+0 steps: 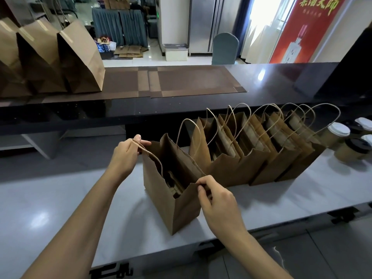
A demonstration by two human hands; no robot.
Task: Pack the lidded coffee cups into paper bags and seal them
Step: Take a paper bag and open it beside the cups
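Observation:
An open brown paper bag (161, 196) with twine handles stands on the white counter (60, 200) in front of me. My left hand (125, 156) pinches the bag's far-left top edge and its handle. My right hand (216, 200) pinches the near-right top edge. A cardboard insert shows inside the bag; whether a cup is in it is hidden. Several more open paper bags (261, 150) stand in a row to the right. Lidded coffee cups (338, 135) with white and black lids stand at the far right.
A dark raised ledge (181, 109) runs behind the counter, bearing brown placemats (193, 81) and three folded-over paper bags (78, 59) at the left. A red banner (306, 29) and a grey-blue chair (225, 49) stand in the room beyond.

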